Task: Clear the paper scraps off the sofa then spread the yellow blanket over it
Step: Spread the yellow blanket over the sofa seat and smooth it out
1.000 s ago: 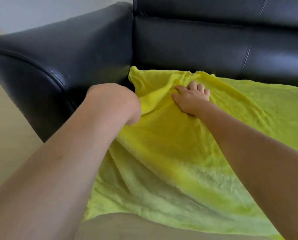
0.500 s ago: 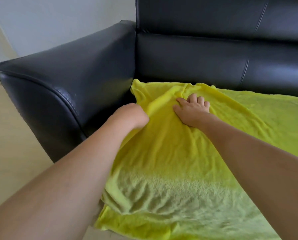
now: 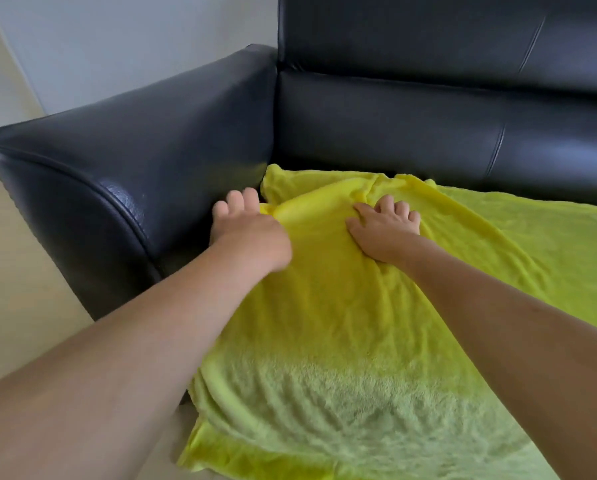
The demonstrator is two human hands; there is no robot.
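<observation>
nearest the camera, two bare forearms reach forward from the lower corners of the view, over the front of the sofa seat. the yellow blanket covers that seat, and its front edge hangs past the seat's front edge toward the pale floor at the lower left. the fabric is fuzzy, rumpled in soft ridges near the front and pulled into long folds farther back.

the left hand sits at the blanket's left edge, right beside the inside of the black armrest; its fingers are spread and loose, not closed on anything, with a rolled fold of blanket just beside the fingers. the right hand lies palm down on the blanket a little to the right, fingers splayed and pressing the cloth flat, gripping nothing.

beyond the hands the blanket's far left corner bunches up in the angle where armrest meets backrest. its back edge runs close along the base of the backrest. a pale wall shows behind the armrest.
</observation>
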